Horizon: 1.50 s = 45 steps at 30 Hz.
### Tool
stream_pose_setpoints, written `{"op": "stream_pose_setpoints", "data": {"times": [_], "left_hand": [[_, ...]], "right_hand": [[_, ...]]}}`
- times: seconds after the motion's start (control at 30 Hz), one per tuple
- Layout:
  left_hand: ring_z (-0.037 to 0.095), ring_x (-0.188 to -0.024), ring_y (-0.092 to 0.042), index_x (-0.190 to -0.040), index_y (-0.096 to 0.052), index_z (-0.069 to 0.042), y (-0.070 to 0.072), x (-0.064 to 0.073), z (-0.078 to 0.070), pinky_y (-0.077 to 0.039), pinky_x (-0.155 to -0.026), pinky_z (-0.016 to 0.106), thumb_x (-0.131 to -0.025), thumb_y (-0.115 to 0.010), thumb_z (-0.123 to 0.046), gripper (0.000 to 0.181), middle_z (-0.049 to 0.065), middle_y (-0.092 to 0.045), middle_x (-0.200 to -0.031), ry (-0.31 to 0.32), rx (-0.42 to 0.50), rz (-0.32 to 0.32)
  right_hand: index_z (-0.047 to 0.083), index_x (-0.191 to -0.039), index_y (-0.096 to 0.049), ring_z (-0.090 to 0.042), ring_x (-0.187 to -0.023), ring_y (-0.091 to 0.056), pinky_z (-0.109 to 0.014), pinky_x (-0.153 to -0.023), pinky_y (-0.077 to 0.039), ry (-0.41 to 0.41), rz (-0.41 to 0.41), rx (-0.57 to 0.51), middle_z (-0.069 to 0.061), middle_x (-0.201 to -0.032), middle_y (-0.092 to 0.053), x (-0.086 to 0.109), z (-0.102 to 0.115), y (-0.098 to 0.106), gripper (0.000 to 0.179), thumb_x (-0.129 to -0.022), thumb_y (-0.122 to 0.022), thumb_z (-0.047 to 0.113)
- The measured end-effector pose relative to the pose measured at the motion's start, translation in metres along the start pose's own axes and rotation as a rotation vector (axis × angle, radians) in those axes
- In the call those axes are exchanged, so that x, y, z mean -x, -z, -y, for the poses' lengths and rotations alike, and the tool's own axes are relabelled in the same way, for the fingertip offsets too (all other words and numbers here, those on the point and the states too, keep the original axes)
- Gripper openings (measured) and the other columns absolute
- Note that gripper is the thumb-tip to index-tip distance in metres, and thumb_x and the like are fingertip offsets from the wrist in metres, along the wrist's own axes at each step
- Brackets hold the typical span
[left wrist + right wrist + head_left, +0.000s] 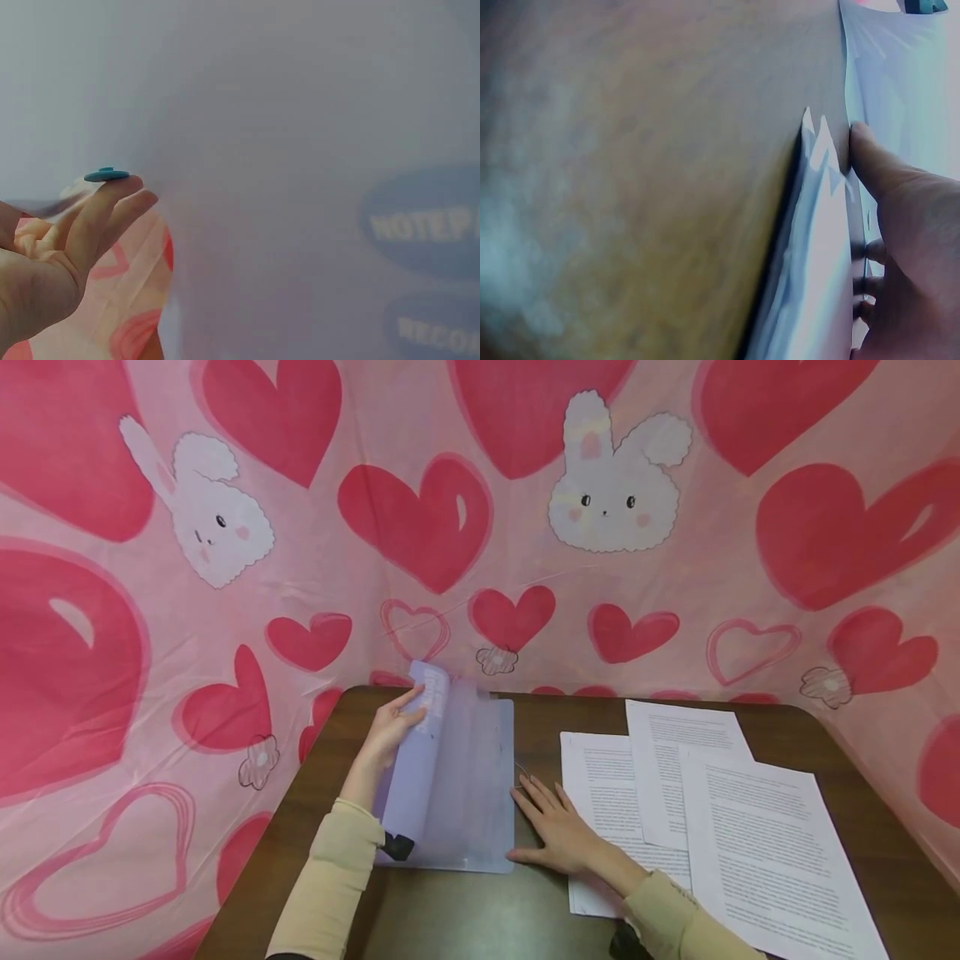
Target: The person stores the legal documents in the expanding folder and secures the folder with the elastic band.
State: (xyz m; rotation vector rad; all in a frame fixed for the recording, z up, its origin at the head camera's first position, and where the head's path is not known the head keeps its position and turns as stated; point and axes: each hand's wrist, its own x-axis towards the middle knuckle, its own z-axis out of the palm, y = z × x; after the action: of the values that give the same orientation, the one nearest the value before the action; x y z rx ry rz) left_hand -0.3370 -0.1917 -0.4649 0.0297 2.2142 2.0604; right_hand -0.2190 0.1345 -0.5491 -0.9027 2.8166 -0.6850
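Observation:
A translucent purple plastic document folder [472,777] lies on the table with its cover bent up and curling to the left. My left hand [393,722] holds that lifted cover by its edge, between thumb and fingers. In the left wrist view, the fingers [101,217] are fairly straight beside a blue snap button [106,175], and printed lettering shows faintly through the plastic. Fingers spread, my right hand [558,827] rests at the folder's right edge; in the right wrist view the thumb [870,150] touches that edge.
Several printed sheets lie to the right in three overlapping sets: a left one [600,818], a back one [690,727] and a front one [772,852]. The right forearm crosses the left set. The brown table [442,918] ends against a pink heart-patterned cloth [517,560].

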Motion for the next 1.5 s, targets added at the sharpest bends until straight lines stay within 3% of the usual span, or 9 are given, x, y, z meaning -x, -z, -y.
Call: {"op": "stream_pose_setpoints", "data": {"times": [0.03,0.13,0.27,0.37,0.67,0.93,1.17,1.37,1.5], "left_hand": [[0.023,-0.148,-0.044,-0.170,-0.041,-0.009,0.001,0.000,0.000,-0.044,-0.123,0.041,-0.111,-0.059,-0.007,0.061,0.017,-0.025,-0.181,0.003,0.013,0.006],[0.030,-0.156,-0.037,-0.170,-0.039,-0.009,0.003,0.000,0.000,-0.045,-0.122,0.036,-0.112,-0.057,-0.007,0.061,0.017,-0.022,-0.183,0.010,0.041,0.015],[0.018,-0.136,-0.053,-0.171,-0.039,-0.010,0.005,0.001,0.000,-0.055,-0.096,0.016,-0.112,-0.057,-0.008,0.061,0.021,-0.028,-0.179,0.014,0.064,0.017],[0.006,-0.114,-0.060,-0.171,-0.038,-0.011,0.006,0.001,0.001,-0.057,-0.087,0.014,-0.113,-0.057,-0.009,0.061,0.024,-0.030,-0.178,0.021,0.080,0.019],[-0.001,-0.105,-0.065,-0.173,-0.036,-0.016,0.014,0.001,0.008,-0.059,-0.088,0.017,-0.116,-0.051,-0.014,0.058,0.019,-0.036,-0.173,0.048,0.164,0.042],[-0.001,-0.101,-0.070,-0.173,-0.035,-0.016,0.018,0.002,0.011,-0.062,-0.088,0.019,-0.116,-0.053,-0.015,0.060,0.002,-0.056,-0.145,0.060,0.254,0.056],[-0.001,-0.103,-0.068,-0.173,-0.032,-0.014,0.019,0.002,0.012,-0.061,-0.090,0.018,-0.116,-0.052,-0.013,0.060,0.003,-0.054,-0.149,0.049,0.267,0.065],[-0.002,-0.099,-0.071,-0.173,-0.032,-0.010,0.022,0.002,0.011,-0.061,-0.088,0.017,-0.117,-0.050,-0.011,0.059,-0.013,-0.069,-0.119,0.019,0.296,0.062],[-0.001,-0.097,-0.071,-0.173,-0.032,-0.010,0.021,0.002,0.011,-0.062,-0.086,0.018,-0.116,-0.051,-0.012,0.060,-0.013,-0.069,-0.117,0.016,0.299,0.059]], "right_hand": [[0.004,-0.171,-0.036,-0.046,-0.169,-0.022,-0.077,-0.133,-0.015,0.002,-0.007,-0.004,-0.023,-0.181,-0.025,0.000,-0.002,-0.002,0.103,-0.096,-0.077,0.061],[0.006,-0.172,-0.035,-0.046,-0.169,-0.022,-0.078,-0.133,-0.013,0.018,-0.028,-0.022,-0.022,-0.182,-0.025,-0.001,-0.006,-0.005,0.104,-0.096,-0.076,0.064],[0.007,-0.172,-0.035,-0.046,-0.169,-0.022,-0.078,-0.132,-0.012,0.028,-0.033,-0.034,-0.022,-0.182,-0.025,-0.003,-0.008,-0.007,0.105,-0.095,-0.075,0.067],[0.009,-0.173,-0.034,-0.044,-0.170,-0.020,-0.077,-0.134,-0.011,0.024,-0.033,-0.030,-0.020,-0.183,-0.024,-0.003,-0.010,-0.009,0.105,-0.095,-0.075,0.067],[0.010,-0.174,-0.032,-0.041,-0.171,-0.019,-0.075,-0.135,-0.011,0.011,-0.030,-0.007,-0.018,-0.183,-0.023,-0.004,-0.009,-0.011,0.105,-0.095,-0.076,0.065],[0.010,-0.173,-0.034,-0.043,-0.170,-0.021,-0.076,-0.134,-0.013,0.019,-0.044,0.002,-0.018,-0.183,-0.024,-0.004,-0.010,-0.012,0.105,-0.095,-0.075,0.066],[0.006,-0.170,-0.039,-0.049,-0.166,-0.026,-0.079,-0.131,-0.013,0.019,-0.045,-0.037,-0.025,-0.177,-0.032,-0.003,-0.002,-0.005,0.103,-0.094,-0.077,0.065],[0.007,-0.167,-0.045,-0.049,-0.160,-0.039,-0.083,-0.124,-0.028,-0.022,-0.038,0.107,-0.024,-0.168,-0.046,-0.002,0.010,0.005,0.100,-0.094,-0.077,0.067],[0.007,-0.164,-0.050,-0.048,-0.155,-0.046,-0.081,-0.120,-0.036,-0.034,-0.047,0.203,-0.023,-0.161,-0.054,-0.003,0.016,0.009,0.098,-0.092,-0.078,0.067]]}}
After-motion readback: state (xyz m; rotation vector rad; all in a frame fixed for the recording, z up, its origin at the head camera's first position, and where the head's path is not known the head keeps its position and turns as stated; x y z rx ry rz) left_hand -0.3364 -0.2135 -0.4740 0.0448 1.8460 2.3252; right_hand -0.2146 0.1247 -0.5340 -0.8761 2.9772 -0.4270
